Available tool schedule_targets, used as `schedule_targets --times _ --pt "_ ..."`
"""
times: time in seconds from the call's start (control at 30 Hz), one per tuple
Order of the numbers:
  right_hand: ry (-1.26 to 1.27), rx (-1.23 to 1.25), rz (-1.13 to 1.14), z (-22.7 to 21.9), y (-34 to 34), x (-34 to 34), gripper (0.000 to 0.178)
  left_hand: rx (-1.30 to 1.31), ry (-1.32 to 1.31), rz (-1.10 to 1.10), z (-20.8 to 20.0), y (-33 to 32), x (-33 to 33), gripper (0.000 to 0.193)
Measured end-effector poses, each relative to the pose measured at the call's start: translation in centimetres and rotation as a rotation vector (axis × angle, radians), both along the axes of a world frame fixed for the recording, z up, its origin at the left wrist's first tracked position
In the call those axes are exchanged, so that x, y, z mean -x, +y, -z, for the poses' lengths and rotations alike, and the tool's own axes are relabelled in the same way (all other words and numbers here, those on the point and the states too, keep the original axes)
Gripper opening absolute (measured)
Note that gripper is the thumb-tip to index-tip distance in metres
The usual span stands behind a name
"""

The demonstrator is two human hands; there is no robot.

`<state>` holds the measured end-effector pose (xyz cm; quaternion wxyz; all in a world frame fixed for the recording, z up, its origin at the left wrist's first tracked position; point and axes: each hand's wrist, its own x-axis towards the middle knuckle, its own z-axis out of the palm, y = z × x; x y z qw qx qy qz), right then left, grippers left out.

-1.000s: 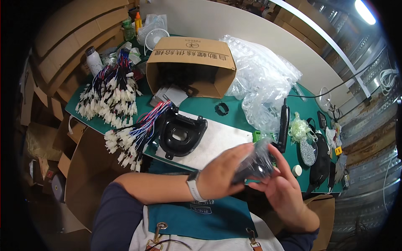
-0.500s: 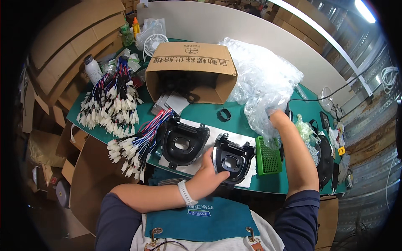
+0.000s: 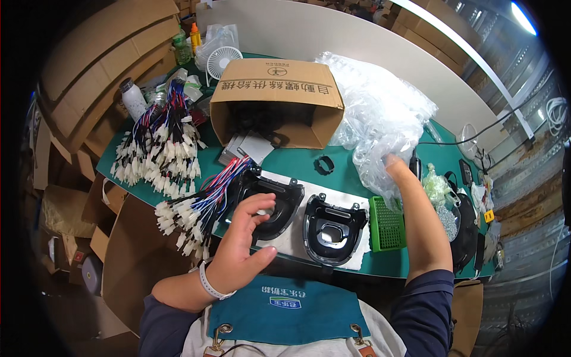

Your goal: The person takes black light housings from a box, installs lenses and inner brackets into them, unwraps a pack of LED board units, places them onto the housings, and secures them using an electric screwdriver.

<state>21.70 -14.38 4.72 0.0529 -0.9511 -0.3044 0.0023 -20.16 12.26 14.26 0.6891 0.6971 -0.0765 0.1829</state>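
Note:
My left hand [image 3: 241, 241] hovers with fingers apart in front of a black plastic housing [image 3: 285, 211], partly covering it. To the right, a second black plastic housing [image 3: 333, 229] with an oval opening lies on a white cloth [image 3: 357, 259], untouched. My right hand [image 3: 392, 163] reaches into a clear plastic bag [image 3: 380, 140]; its fingers are hidden in the film, so their grip does not show. Beside the left housing lies a bundle of wires with white connectors [image 3: 193, 214]. A small black ring-shaped part [image 3: 324, 165] rests behind the cloth.
An open cardboard box [image 3: 276, 89] lies on its side at the back, dark parts inside. A green perforated tray [image 3: 386, 229] stands right of the cloth. More wire harnesses [image 3: 157, 149], a white fan [image 3: 223, 62] and a bottle [image 3: 132, 98] are on the left; a black tool [image 3: 415, 165] is right.
My left hand has let go of the right housing and moved left, its fingers spreading. My right hand stays in the plastic bag. The view has shifted slightly.

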Motion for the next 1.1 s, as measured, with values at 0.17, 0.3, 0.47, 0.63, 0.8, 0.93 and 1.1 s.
schedule_targets --times 0.17,0.3,0.47,0.63,0.8,0.93,1.1 --pt "-0.130 0.137 0.197 -4.4 2.2 4.2 0.029 -0.238 0.031 0.011 -0.9 0.7 0.8 0.053" --pt "-0.327 -0.137 0.161 -11.1 0.0 11.7 0.029 -0.350 0.027 0.010 -1.6 1.4 1.1 0.041" --pt "0.700 -1.269 -0.040 -12.6 1.6 22.5 0.056 -0.639 -0.291 -0.132 -2.6 -0.6 -1.5 0.044" --pt "1.500 -1.435 -0.095 -11.8 4.6 30.3 0.071 -0.726 -0.416 -0.141 -3.7 -2.9 -3.2 0.055" --pt "1.592 -1.390 -0.079 -11.0 5.5 31.0 0.069 -0.779 -0.440 -0.160 -3.2 -2.6 -3.1 0.056" --pt "1.576 -1.374 -0.147 -11.6 5.5 31.4 0.057 -0.800 -0.446 -0.133 -3.5 -1.7 -2.8 0.052" --pt "0.789 -1.176 -0.316 -10.0 3.1 28.5 0.054 -0.885 -0.169 -0.098 -5.0 1.1 -2.9 0.047"
